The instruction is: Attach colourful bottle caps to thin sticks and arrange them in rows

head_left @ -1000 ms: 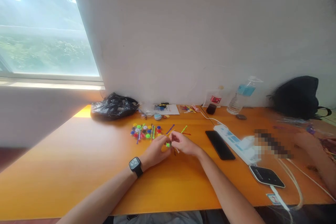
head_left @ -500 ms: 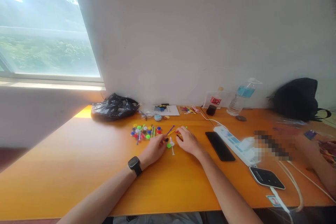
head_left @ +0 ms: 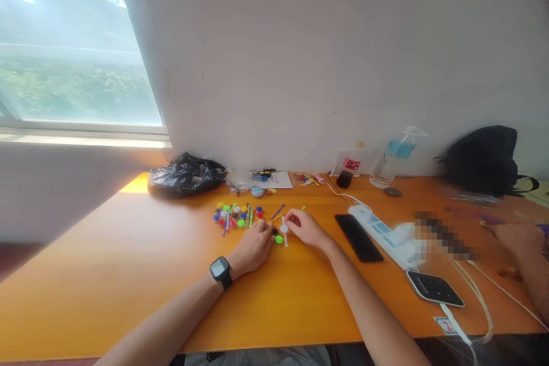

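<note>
My left hand (head_left: 254,246), with a black watch on the wrist, rests on the orange table (head_left: 128,274) with curled fingers next to a small green cap (head_left: 279,239) and a dark piece (head_left: 274,232). My right hand (head_left: 302,227) has its fingers closed near a white stick with a round white end (head_left: 284,232); whether it grips it I cannot tell. A cluster of small coloured caps and sticks (head_left: 238,215) lies just beyond my left hand. A purple stick (head_left: 278,211) and a green stick (head_left: 302,208) lie past the hands.
A black plastic bag (head_left: 186,174), papers, a water bottle (head_left: 392,159) and a dark cup stand along the wall. A black phone (head_left: 358,236), a white power strip (head_left: 381,234) and a second device (head_left: 434,288) lie right. Another person's hand (head_left: 523,251) is at far right beside a black bag (head_left: 484,159).
My hands, joined around a green piece a second ago, have come apart and lowered to the table. The green cap and white stick now lie between them.
</note>
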`<action>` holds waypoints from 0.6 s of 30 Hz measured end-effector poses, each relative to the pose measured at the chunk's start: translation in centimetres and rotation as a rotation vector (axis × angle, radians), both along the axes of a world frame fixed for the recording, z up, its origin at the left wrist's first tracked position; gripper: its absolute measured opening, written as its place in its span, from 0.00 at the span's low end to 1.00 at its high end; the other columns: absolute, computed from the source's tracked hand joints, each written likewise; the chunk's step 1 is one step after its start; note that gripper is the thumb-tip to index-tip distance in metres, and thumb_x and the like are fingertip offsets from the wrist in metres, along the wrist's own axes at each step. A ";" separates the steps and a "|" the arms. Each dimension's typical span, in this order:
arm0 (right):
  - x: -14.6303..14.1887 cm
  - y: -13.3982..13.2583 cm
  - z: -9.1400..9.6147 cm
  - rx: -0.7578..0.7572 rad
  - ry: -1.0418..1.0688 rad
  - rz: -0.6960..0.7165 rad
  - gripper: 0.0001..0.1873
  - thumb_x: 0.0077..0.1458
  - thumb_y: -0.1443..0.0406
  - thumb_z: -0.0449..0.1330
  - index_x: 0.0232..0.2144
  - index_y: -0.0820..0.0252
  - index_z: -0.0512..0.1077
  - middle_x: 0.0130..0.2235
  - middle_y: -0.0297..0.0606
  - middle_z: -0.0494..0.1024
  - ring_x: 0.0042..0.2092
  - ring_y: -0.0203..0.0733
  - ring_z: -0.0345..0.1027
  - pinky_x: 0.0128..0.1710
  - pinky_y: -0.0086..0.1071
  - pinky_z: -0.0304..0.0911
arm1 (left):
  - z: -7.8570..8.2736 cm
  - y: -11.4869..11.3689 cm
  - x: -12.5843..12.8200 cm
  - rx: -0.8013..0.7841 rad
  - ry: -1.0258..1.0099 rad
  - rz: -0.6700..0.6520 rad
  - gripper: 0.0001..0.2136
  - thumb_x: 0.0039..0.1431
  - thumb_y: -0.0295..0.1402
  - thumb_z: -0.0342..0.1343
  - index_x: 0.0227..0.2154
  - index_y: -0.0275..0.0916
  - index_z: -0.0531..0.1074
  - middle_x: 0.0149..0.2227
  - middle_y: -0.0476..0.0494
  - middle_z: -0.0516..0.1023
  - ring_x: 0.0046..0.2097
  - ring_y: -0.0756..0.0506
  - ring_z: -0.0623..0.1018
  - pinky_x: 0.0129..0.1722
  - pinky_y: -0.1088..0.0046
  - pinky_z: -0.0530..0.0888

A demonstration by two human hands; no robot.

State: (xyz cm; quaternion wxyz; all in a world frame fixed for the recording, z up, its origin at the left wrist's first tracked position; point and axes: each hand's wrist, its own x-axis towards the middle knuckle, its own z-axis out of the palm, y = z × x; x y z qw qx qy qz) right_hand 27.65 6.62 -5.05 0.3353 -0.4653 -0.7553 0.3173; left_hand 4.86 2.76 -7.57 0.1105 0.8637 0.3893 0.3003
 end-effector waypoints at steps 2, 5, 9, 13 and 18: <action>0.2 0.2 0.1 0.032 0.029 -0.001 0.05 0.59 0.63 0.59 0.35 0.58 0.72 0.35 0.36 0.77 0.36 0.40 0.69 0.38 0.33 0.64 | -0.1 -0.1 0.0 0.023 0.024 -0.003 0.10 0.72 0.29 0.44 0.42 0.38 0.72 0.39 0.40 0.70 0.40 0.42 0.71 0.43 0.64 0.71; 0.2 0.1 -0.2 0.027 -0.011 -0.011 0.05 0.59 0.63 0.59 0.34 0.58 0.72 0.34 0.35 0.77 0.34 0.40 0.68 0.36 0.32 0.63 | -0.1 -0.2 0.1 0.012 -0.002 -0.007 0.12 0.71 0.28 0.45 0.50 0.39 0.71 0.41 0.40 0.71 0.41 0.42 0.72 0.43 0.64 0.72; 0.1 -0.5 -0.7 0.021 -0.222 -0.007 0.05 0.57 0.62 0.63 0.32 0.58 0.72 0.29 0.32 0.75 0.30 0.37 0.65 0.31 0.29 0.57 | 0.6 -0.5 0.0 -0.019 -0.082 -0.021 0.18 0.70 0.28 0.48 0.59 0.43 0.68 0.45 0.39 0.72 0.45 0.41 0.73 0.44 0.65 0.72; -0.1 -0.9 -0.8 0.063 -0.294 -0.019 0.05 0.57 0.63 0.63 0.31 0.57 0.71 0.29 0.32 0.75 0.29 0.36 0.65 0.30 0.29 0.54 | 1.0 -0.8 0.2 -0.004 -0.103 -0.066 0.14 0.67 0.33 0.55 0.55 0.45 0.72 0.45 0.40 0.73 0.46 0.41 0.74 0.46 0.65 0.72; -0.4 -0.4 -0.6 0.036 -0.092 -0.061 0.07 0.58 0.60 0.62 0.35 0.57 0.71 0.32 0.35 0.78 0.32 0.38 0.69 0.32 0.30 0.61 | 0.4 -0.5 0.3 0.009 -0.123 -0.117 0.06 0.65 0.28 0.57 0.42 0.43 0.76 0.47 0.41 0.76 0.47 0.43 0.76 0.48 0.66 0.73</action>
